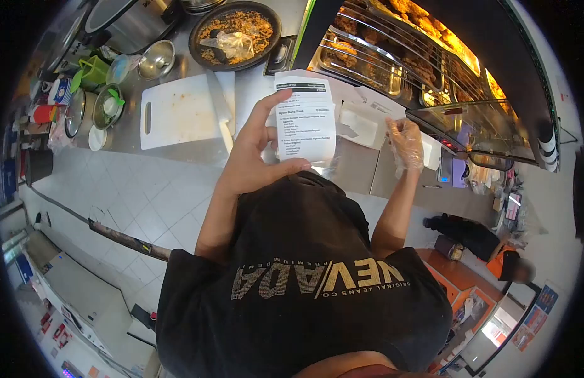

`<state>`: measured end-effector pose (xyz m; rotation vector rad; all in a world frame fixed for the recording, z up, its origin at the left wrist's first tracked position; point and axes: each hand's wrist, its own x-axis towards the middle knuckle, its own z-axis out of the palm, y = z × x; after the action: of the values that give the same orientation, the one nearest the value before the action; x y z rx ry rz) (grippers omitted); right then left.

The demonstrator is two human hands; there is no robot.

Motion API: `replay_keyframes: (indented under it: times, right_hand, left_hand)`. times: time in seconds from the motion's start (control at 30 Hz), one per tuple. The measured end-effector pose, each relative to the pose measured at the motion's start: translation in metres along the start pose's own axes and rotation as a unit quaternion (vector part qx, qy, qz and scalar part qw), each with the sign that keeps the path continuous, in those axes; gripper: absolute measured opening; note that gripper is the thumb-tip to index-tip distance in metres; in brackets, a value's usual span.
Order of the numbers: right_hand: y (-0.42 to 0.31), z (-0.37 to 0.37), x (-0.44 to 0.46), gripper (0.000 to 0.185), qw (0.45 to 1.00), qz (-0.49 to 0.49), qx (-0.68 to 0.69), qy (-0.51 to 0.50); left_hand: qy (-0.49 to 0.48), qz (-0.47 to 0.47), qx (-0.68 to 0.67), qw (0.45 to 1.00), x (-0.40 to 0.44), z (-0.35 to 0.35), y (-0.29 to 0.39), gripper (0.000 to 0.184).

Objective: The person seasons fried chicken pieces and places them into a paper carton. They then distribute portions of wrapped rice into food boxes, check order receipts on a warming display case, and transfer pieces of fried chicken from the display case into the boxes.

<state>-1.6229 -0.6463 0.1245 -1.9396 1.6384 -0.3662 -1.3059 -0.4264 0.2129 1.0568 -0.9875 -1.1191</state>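
Observation:
A printed paper receipt [306, 123] is held up in front of my body by my left hand [260, 142], with the thumb at its lower edge and the index finger at its top left. My right hand [406, 145] wears a clear plastic glove and is raised over the counter beside an open white food box [362, 124]. Its fingers are bent together, and whether anything is between them is too small to tell. Part of another white box [431, 153] shows just right of the gloved hand.
Left of the receipt lie a white cutting board [178, 114] and a knife [221, 104]. Behind them stands a pan [235, 34] of food. A lit glass cabinet [367, 53] with fried food is at the back right. Another person [474, 239] is at the far right.

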Motion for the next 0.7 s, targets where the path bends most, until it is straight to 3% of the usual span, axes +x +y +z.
replay_keyframes:
  times: [0.03, 0.17, 0.3, 0.43, 0.47, 0.57, 0.67, 0.7]
  right_hand:
    - [-0.001, 0.003, -0.001, 0.043, 1.000, -0.013, -0.007, 0.001]
    - [-0.015, 0.028, -0.018, 0.045, 0.993, -0.014, 0.099, -0.056]
    - [0.001, 0.061, -0.042, 0.046, 0.983, -0.047, 0.060, -0.169]
    - [0.045, 0.075, -0.073, 0.046, 0.966, 0.042, 0.066, -0.248]
    - [0.063, 0.080, -0.079, 0.046, 0.975, 0.035, 0.032, -0.216]
    - [0.106, 0.074, -0.094, 0.044, 0.968, 0.154, 0.083, -0.182]
    - [0.175, 0.066, -0.095, 0.036, 0.986, 0.138, -0.033, -0.082]
    - [0.201, 0.063, -0.091, 0.035, 0.983, 0.174, -0.008, -0.059]
  left_hand:
    - [0.002, 0.002, -0.016, 1.000, 0.002, 0.002, 0.000, 0.102]
    - [0.026, -0.011, 0.164, 0.986, -0.004, -0.017, -0.017, 0.092]
    - [-0.023, -0.093, 0.399, 0.912, -0.018, -0.048, -0.025, 0.074]
    - [-0.067, -0.184, 0.252, 0.948, -0.032, -0.061, -0.038, 0.051]
    - [-0.073, -0.219, 0.213, 0.949, -0.033, -0.066, -0.044, 0.046]
    - [-0.144, -0.225, 0.200, 0.943, -0.034, -0.069, -0.071, 0.044]
    - [-0.187, -0.244, 0.274, 0.911, -0.034, -0.064, -0.104, 0.038]
    - [-0.197, -0.245, 0.304, 0.899, -0.034, -0.057, -0.108, 0.037]
